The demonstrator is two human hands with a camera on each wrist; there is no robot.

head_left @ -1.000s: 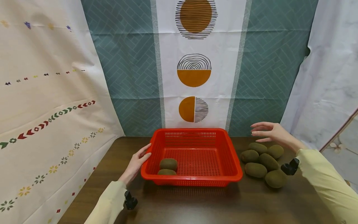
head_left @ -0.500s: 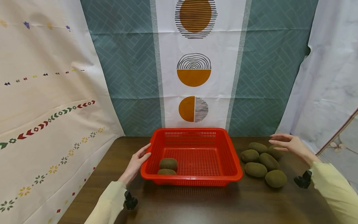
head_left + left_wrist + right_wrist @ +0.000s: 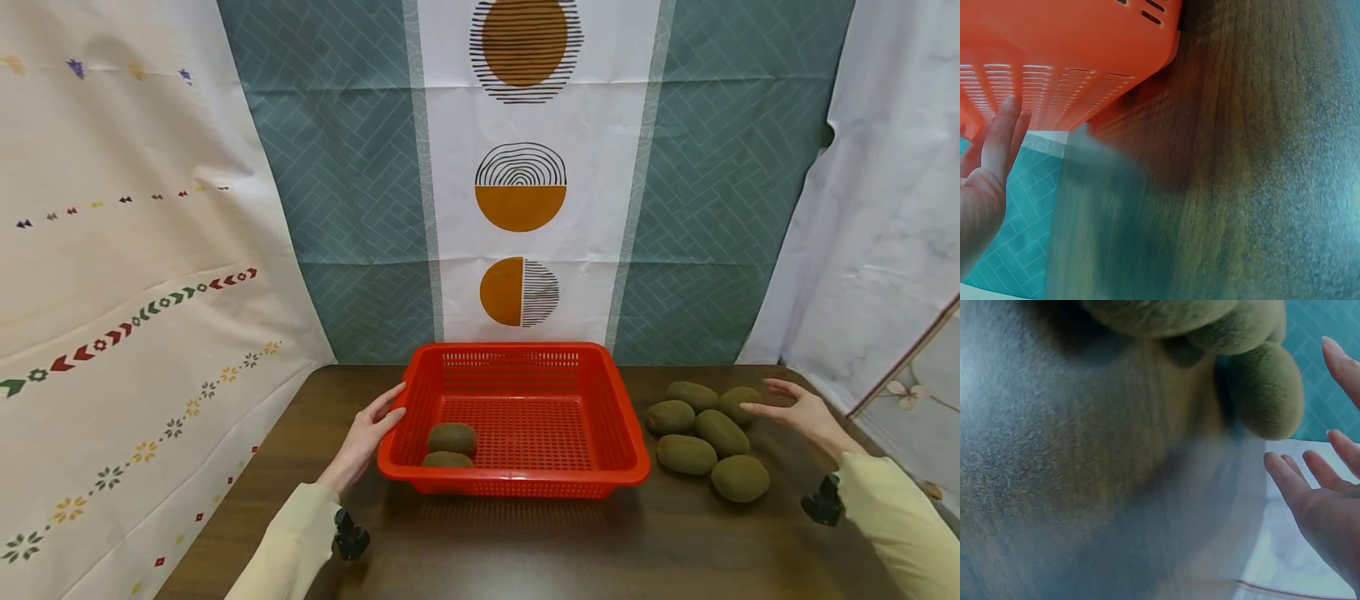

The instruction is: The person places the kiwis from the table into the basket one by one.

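**Right hand spread beside the loose kiwis, left hand steadying the basket**

The right hand's fingers [image 3: 772, 398] are straight and fanned wide, holding nothing. They hover just beside the rightmost kiwi [image 3: 738, 402] of the loose kiwi cluster [image 3: 708, 437] on the desk [image 3: 525, 542], with that fruit lying to the left of the fingertips. In the right wrist view the same fruit [image 3: 1266, 387] sits just ahead of the spread right hand [image 3: 1325, 494], apart from it. The kiwis' long axes run mostly left to right or slightly askew across the desk.

The left hand [image 3: 365, 435] lies with straight fingers against the left wall of the red basket [image 3: 517, 482], touching but not gripping it. Two kiwis in the basket [image 3: 451, 444] rest at its near left corner. The cluster is well apart from the left hand, so the right hand is far nearer.
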